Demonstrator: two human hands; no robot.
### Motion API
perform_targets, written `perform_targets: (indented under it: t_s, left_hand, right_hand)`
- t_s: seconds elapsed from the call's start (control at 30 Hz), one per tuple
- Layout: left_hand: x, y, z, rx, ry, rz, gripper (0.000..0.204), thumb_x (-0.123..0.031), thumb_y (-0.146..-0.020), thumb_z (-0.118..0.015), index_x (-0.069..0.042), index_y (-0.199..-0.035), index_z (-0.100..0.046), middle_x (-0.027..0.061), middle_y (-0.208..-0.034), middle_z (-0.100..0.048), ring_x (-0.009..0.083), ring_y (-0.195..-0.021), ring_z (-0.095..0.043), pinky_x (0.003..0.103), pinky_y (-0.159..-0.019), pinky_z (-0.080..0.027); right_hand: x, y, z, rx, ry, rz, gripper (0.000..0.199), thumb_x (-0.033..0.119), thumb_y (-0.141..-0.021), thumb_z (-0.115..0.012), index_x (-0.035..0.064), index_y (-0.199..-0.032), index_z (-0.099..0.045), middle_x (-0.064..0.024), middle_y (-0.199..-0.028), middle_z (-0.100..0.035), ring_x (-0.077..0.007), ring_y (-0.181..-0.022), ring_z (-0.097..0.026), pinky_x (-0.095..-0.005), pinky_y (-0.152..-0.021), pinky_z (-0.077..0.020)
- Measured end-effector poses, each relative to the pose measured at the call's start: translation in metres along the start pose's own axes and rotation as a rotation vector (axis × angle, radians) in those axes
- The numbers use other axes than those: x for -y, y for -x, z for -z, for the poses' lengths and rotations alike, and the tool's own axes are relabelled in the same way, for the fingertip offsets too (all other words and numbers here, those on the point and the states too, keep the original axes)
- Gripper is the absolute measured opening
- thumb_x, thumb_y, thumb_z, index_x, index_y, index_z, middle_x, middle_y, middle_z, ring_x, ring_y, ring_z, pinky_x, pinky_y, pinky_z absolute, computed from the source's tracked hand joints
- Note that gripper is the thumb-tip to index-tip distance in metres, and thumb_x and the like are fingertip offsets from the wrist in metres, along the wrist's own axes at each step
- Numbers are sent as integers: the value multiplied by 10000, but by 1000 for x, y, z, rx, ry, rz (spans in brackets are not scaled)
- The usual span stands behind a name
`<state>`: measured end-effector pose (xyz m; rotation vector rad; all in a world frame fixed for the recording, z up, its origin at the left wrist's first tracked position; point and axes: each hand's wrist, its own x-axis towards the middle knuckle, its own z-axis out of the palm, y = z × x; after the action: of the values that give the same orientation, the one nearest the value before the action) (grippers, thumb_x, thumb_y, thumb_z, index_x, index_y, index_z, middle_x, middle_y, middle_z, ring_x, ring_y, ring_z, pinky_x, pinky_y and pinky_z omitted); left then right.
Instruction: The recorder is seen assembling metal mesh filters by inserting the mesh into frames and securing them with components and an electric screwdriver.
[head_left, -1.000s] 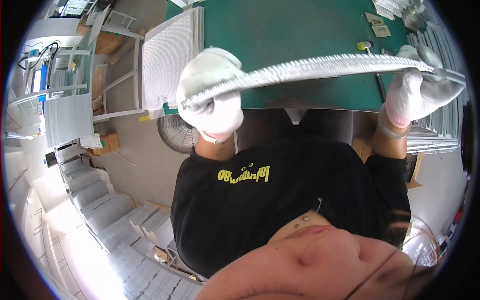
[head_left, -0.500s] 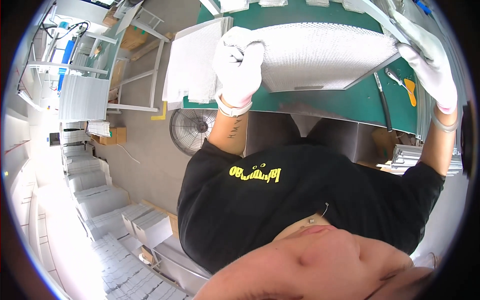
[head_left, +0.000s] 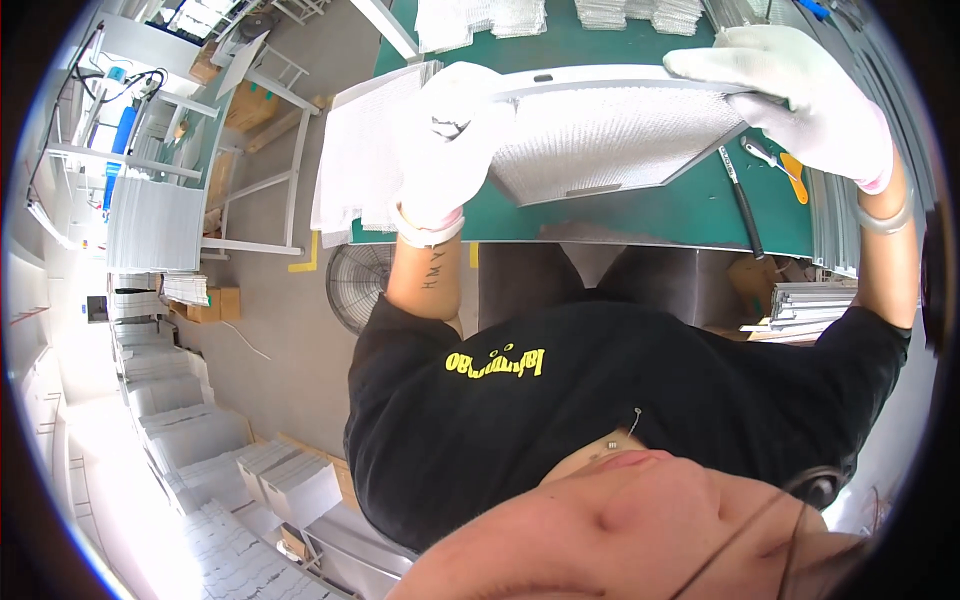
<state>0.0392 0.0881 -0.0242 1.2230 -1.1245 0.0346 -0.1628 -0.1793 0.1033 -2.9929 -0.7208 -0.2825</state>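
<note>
A silver mesh filter panel (head_left: 620, 145) in a metal frame is held up over the green worktable (head_left: 600, 225), tilted, its narrow edge bar along the top. My left hand (head_left: 445, 150), in a white glove, has its fingers closed round the panel's left end. At the other end my gloved right hand (head_left: 810, 105) grips the top right corner, thumb and fingers on either side of the frame. Beyond the panel's lower right corner lie a black-handled hammer-like tool (head_left: 742, 205), a white-handled screwdriver (head_left: 765, 152) and an orange scraper-like piece (head_left: 797, 180).
White mesh sheets (head_left: 350, 150) are piled at the table's left end. More mesh stacks (head_left: 490, 15) line its far side. Long metal strips (head_left: 850, 215) stand on the right. A floor fan (head_left: 360, 285) sits below the table's left corner.
The panel's top metal edge has come into view where bare bowed mesh showed before. My right hand has moved left and now clasps the frame corner; my left hand stays on its end.
</note>
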Motion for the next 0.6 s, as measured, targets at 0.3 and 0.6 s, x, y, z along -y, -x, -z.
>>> perform_targets:
  t_s: [0.3, 0.6]
  left_hand:
    - [6, 16, -7, -162, 47, -126, 164, -2, -797, -748, 24, -955, -717, 92, -879, -716, 155, -753, -667, 259, -662, -528]
    - [13, 19, -8, -99, -123, -344, 167, 2, -798, -747, 25, -958, -705, 111, -892, -718, 181, -756, -680, 267, -674, -537]
  right_hand:
    - [11, -36, -10, -114, -109, 156, 354, -64, -810, -690, 17, -1155, -683, -137, -890, -640, -309, -803, -628, -404, -713, -496]
    - [17, -35, -29, -203, -20, 196, 493, -49, -816, -694, 30, -1301, -654, -142, -1025, -676, -329, -975, -656, -416, -829, -514]
